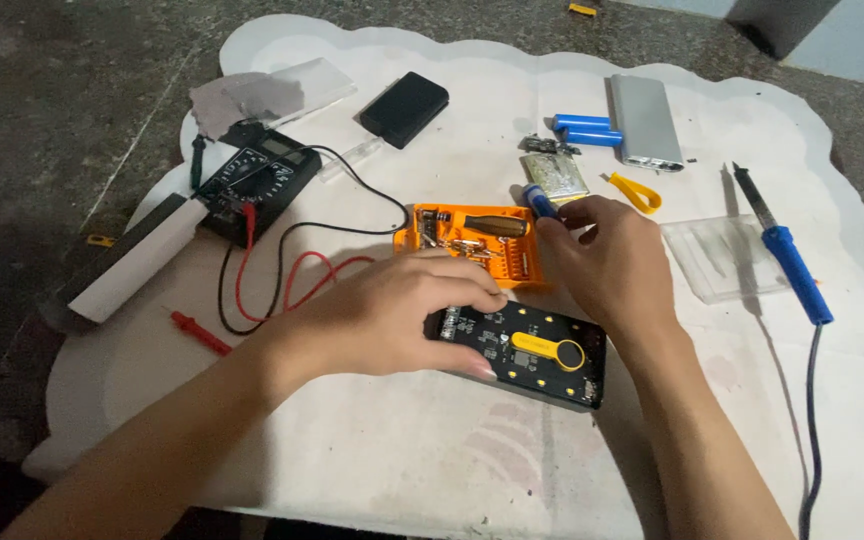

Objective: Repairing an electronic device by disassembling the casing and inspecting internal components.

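Note:
My left hand point(392, 315) rests on the left end of a black circuit board point(537, 352), fingers pressing it against the white mat point(452, 450). A yellow pry tool point(547, 348) lies on top of the board. My right hand point(607, 262) hovers just behind the board and pinches a blue cylindrical battery cell point(539, 202) between thumb and fingers. Right behind both hands sits an orange screwdriver bit case point(472, 242), open, with a dark-handled driver inside.
A black multimeter point(257, 185) with red and black leads sits at the left. Two blue cells point(587, 130), a silver metal casing point(645, 122), a black box point(404, 108), a yellow pick point(637, 192), a clear plastic cover point(722, 258) and a blue soldering iron point(792, 262) lie around.

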